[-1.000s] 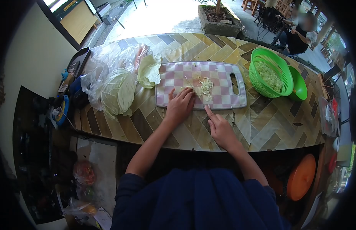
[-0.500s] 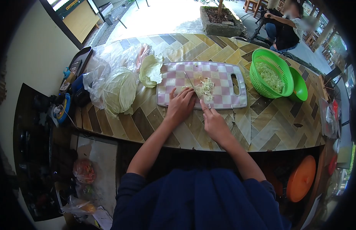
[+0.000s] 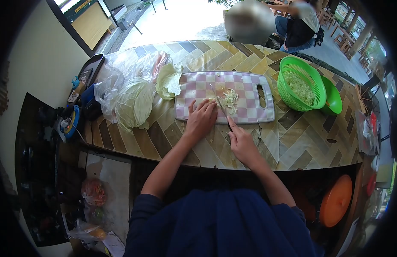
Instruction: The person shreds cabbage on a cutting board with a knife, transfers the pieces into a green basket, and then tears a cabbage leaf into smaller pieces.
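Note:
My right hand (image 3: 243, 144) is wrapped round the handle of a knife (image 3: 218, 99), index finger stretched along it. The blade slants up and left over the purple-and-white checkered cutting board (image 3: 190, 92). Left of the blade, my left hand (image 3: 202, 118) presses down with bent fingers on a piece of cabbage that they mostly hide. Shredded cabbage (image 3: 229, 101) lies in a small heap just right of the blade. A large cabbage (image 3: 133, 105) and a loose cabbage leaf (image 3: 167, 81) rest left of the board.
A green basket (image 3: 319, 81) of shredded cabbage stands right of the board, beside a green bowl (image 3: 335, 96). Clear plastic bags (image 3: 108, 83) and a dark tray (image 3: 95, 64) lie at left. Beyond the table a person (image 3: 299, 30) crouches near a blurred round patch.
The knife and my right hand have shifted slightly right and down, the blade now farther from my left fingers. My left hand stays put. The person beyond the table has moved left.

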`<state>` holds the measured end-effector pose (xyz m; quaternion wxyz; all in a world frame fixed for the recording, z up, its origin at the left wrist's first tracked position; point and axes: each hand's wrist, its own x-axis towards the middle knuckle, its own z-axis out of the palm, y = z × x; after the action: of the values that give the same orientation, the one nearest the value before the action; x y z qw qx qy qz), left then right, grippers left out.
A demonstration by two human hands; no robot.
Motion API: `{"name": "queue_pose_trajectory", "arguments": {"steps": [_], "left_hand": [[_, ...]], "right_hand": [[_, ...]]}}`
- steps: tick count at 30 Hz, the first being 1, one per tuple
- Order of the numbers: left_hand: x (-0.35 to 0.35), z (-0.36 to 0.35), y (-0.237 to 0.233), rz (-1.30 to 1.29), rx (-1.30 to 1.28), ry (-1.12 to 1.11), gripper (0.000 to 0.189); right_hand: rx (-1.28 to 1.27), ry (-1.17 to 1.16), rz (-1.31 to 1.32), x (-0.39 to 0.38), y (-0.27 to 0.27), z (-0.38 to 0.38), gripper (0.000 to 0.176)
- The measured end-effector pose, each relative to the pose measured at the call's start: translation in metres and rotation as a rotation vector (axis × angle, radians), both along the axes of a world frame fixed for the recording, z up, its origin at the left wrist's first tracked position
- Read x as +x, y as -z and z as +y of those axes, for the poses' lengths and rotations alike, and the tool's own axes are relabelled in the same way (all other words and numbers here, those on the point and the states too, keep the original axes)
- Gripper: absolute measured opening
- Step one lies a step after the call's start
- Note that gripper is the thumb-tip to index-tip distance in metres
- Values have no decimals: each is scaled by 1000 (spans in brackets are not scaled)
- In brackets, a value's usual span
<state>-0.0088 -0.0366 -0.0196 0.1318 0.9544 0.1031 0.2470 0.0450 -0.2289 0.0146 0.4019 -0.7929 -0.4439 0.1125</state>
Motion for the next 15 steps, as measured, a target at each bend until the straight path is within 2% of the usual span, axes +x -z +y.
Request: {"name": "queue_pose_trajectory", "arguments": {"steps": [15], "left_hand": [[0,0,2,-13,16,11,30]], "right_hand": [[-147,19,17,-17,-8,3,56]]}}
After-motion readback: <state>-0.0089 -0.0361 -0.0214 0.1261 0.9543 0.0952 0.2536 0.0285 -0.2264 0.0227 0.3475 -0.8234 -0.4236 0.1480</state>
